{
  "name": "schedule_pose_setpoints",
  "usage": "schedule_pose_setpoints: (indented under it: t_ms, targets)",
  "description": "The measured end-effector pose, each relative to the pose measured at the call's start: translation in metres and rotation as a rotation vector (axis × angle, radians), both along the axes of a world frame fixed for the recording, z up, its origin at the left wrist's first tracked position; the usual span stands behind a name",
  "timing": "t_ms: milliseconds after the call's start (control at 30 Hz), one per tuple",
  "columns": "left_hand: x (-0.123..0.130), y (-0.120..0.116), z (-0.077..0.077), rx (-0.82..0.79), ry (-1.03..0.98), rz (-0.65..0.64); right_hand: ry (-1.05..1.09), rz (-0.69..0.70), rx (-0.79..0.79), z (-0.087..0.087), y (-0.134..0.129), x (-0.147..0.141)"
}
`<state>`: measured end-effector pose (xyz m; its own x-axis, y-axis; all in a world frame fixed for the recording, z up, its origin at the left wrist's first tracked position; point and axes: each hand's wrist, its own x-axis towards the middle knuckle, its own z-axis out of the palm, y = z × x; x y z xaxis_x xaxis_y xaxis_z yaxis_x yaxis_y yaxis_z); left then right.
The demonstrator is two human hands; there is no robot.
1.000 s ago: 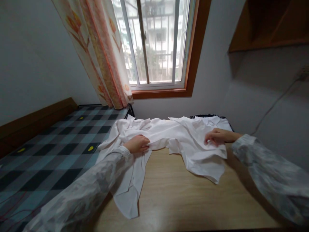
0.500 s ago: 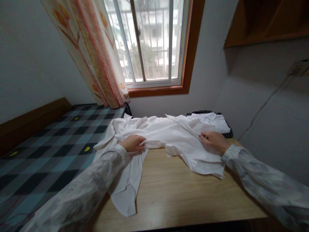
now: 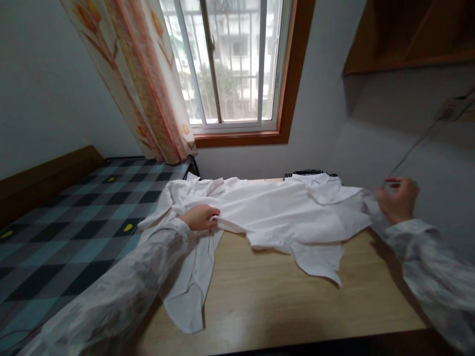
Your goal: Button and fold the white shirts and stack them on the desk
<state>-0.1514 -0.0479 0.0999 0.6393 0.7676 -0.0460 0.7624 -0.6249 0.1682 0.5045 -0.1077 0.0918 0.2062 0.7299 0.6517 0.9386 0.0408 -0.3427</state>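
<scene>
A rumpled white shirt [image 3: 274, 212] lies spread across the wooden table, one tail hanging toward the table's near left. My left hand [image 3: 200, 217] is closed on the shirt's near edge, left of the middle, thumb and fingers pinching the cloth. Off the table's right side, my right hand [image 3: 400, 200] is raised and slightly blurred, its fingers curled together. A strip of white cloth runs from the shirt's right end to those fingers, pulled out to the right.
The wooden table [image 3: 260, 301] stands beside a bed with a checked cover [image 3: 85, 222]. A black striped item [image 3: 308, 173] lies at the back right, partly covered by white cloth. A wooden shelf [image 3: 411, 39] and a cable [image 3: 415, 151] are on the right wall.
My right hand has moved right and up, drawing the shirt's right part out with it. The cloth lies wider and flatter. My left hand keeps its grip almost in place.
</scene>
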Motion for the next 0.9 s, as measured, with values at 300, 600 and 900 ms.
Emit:
schedule_pose_setpoints:
  t_ms: [300,600,900]
  targets:
    - [0.002,-0.001,0.005,-0.029,-0.004,0.009,-0.459,1.126,-0.387,-0.039,-0.020,-0.112]
    - [0.003,-0.008,0.008,-0.059,-0.022,-0.031,-0.392,0.959,-0.601,-0.037,-0.018,-0.145]
    - [0.062,-0.009,0.049,-0.184,-0.871,0.050,0.849,0.897,-0.314,0.042,0.045,-0.240]
